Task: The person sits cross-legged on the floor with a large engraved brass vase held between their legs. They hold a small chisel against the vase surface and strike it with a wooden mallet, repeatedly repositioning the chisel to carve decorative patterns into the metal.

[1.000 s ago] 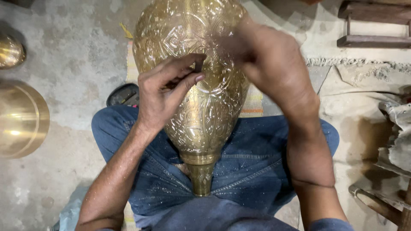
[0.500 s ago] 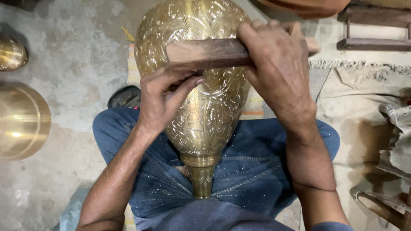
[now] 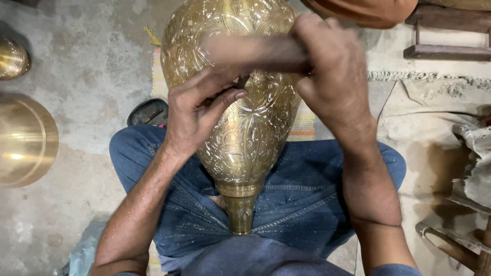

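Note:
A large engraved brass vase (image 3: 245,138) lies across my lap, its narrow neck pointing toward me, over blue jeans. My left hand (image 3: 197,112) rests on the vase's belly, fingers pinched on a small dark engraving tool (image 3: 240,82) whose tip touches the metal. My right hand (image 3: 332,82) grips a wooden mallet (image 3: 255,53), blurred, held crosswise just above the left hand's fingers.
Two plain brass vessels, a big one (image 3: 23,140) and a small one (image 3: 11,59), sit on the concrete floor at left. A dark object (image 3: 148,112) lies by my left knee. Cloth and wooden pieces (image 3: 450,51) lie at right; a striped mat (image 3: 302,125) is under the vase.
The wooden mallet came into view from the right and has swung down toward the tool in my left hand. The left hand and the vase have stayed in place.

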